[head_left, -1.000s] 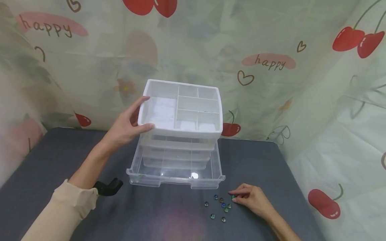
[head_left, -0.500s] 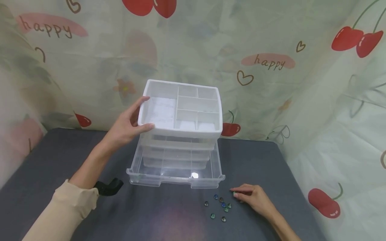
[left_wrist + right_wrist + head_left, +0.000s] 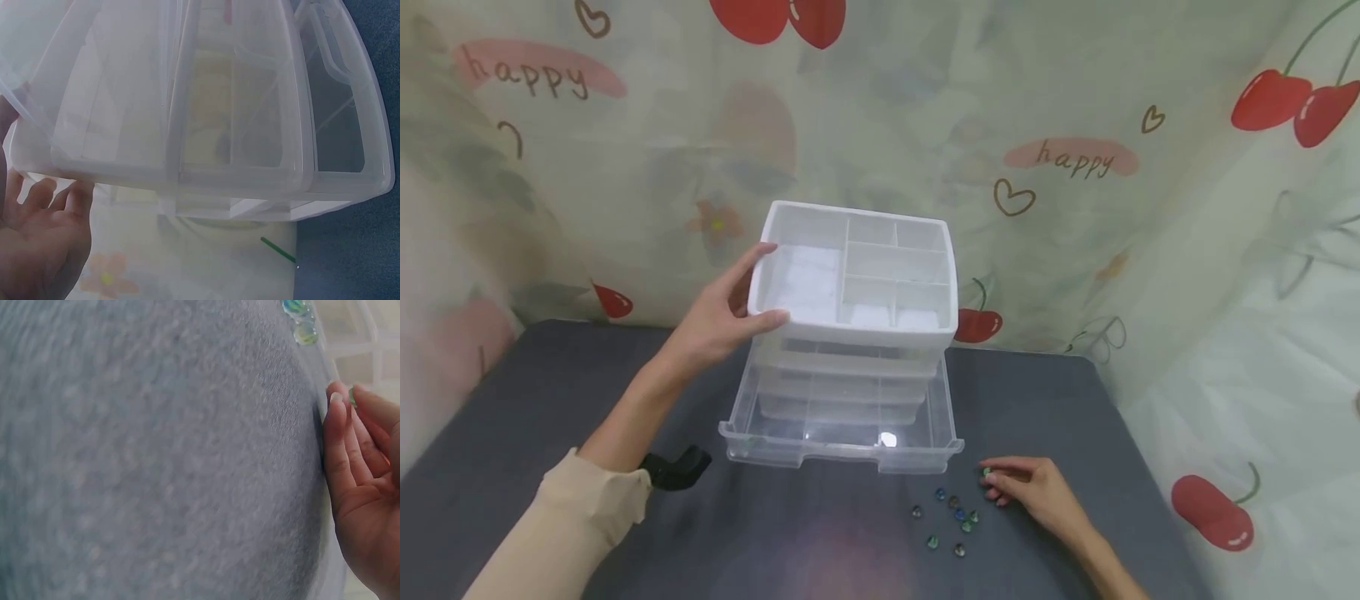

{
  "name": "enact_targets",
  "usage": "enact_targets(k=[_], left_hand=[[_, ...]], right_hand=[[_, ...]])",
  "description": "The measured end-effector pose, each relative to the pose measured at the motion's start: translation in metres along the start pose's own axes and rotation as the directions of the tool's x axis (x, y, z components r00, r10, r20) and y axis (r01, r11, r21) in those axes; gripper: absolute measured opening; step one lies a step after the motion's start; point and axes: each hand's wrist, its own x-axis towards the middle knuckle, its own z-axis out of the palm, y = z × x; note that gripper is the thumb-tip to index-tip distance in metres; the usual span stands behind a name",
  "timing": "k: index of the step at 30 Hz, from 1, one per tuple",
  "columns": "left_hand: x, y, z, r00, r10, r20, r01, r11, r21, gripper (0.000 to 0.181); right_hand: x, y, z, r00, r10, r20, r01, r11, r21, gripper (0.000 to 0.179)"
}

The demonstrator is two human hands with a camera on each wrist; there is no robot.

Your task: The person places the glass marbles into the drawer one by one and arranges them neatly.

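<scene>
A white plastic drawer organizer stands mid-table, its top divided into compartments, with a clear bottom drawer pulled out toward me. My left hand grips the organizer's upper left side, thumb at the front and fingers behind. Its fingers also show against the organizer's wall in the left wrist view. In front of the drawer, to the right, my right hand pinches a green glass marble between thumb and fingers. Left of that hand, several loose marbles lie on the table.
A dark grey cloth covers the table. Behind and at the sides hangs a curtain printed with cherries and the word "happy". A black strap or mount sticks out from the left wrist, beside the rolled beige sleeve.
My right hand has drawn a green marble up and slightly away from the loose marbles, pinched in its fingertips. The left hand keeps its grip on the organizer. The head view has shifted slightly.
</scene>
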Motion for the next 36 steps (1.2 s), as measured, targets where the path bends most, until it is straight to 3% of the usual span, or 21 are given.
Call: enact_targets(k=[9,23,30,36], left_hand=[[0.003,0.002,0.004,1.000,0.023,-0.005,-0.023,0.999,-0.031,0.083],[0.002,0.003,0.006,1.000,0.006,-0.018,-0.006,0.999,-0.048,0.084],[0.002,0.002,0.004,1.000,0.009,-0.016,-0.010,0.999,-0.044,0.084],[0.001,0.004,0.002,1.000,0.005,-0.026,-0.006,0.999,-0.035,0.083]], right_hand=[[0.004,-0.014,0.003,0.999,0.015,-0.038,-0.014,1.000,0.026,0.035],[0.007,-0.062,0.002,0.991,-0.122,-0.051,0.122,0.993,-0.003,0.029],[0.008,-0.085,0.001,0.960,-0.262,-0.103,0.261,0.965,-0.022,0.023],[0.011,-0.102,0.001,0.955,-0.280,-0.101,0.278,0.960,-0.040,0.022]])
